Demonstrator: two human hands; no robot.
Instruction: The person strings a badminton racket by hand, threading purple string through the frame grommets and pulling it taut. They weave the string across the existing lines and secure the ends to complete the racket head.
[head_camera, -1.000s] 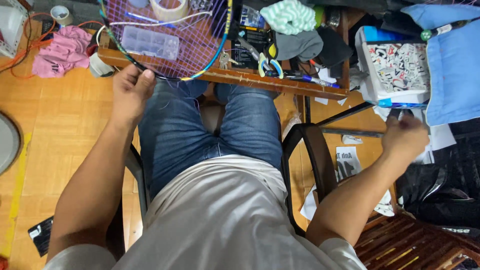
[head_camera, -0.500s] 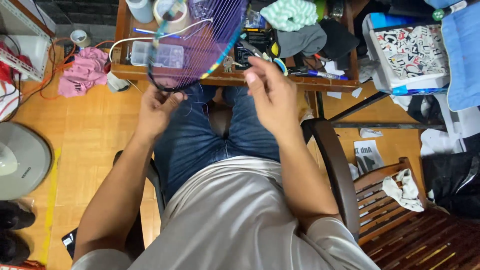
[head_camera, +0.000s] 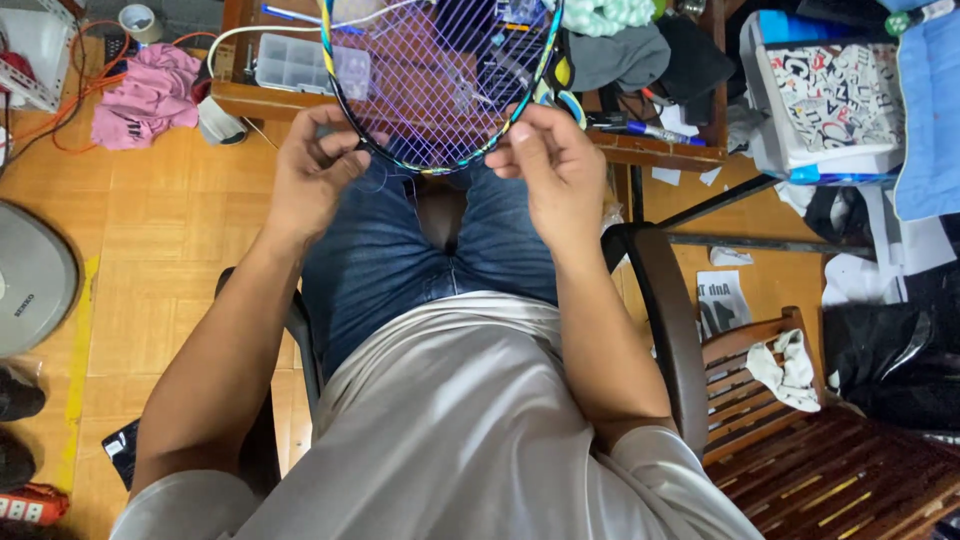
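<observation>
A badminton racket head (head_camera: 440, 70) with purple strings and a dark, blue-and-yellow frame lies over the front edge of a wooden workbench (head_camera: 640, 150), above my lap. My left hand (head_camera: 315, 170) grips the near left rim of the frame, fingers curled around it. My right hand (head_camera: 550, 165) pinches the near right part of the rim between thumb and fingers. Whether a loose string end sits in either hand cannot be told. I sit on a chair in blue jeans and a light shirt.
On the bench lie a clear compartment box (head_camera: 300, 65), cloths (head_camera: 620, 50), pliers and a pen (head_camera: 650, 130). A pink cloth (head_camera: 145, 95) and tape roll (head_camera: 135, 20) lie on the floor left. A fan base (head_camera: 30, 275) stands left; a wooden chair (head_camera: 800, 440) and patterned bag (head_camera: 835, 95) stand right.
My right hand came in from the far right to the racket rim. The racket shifted rightwards across the view and both hands closed on its near edge.
</observation>
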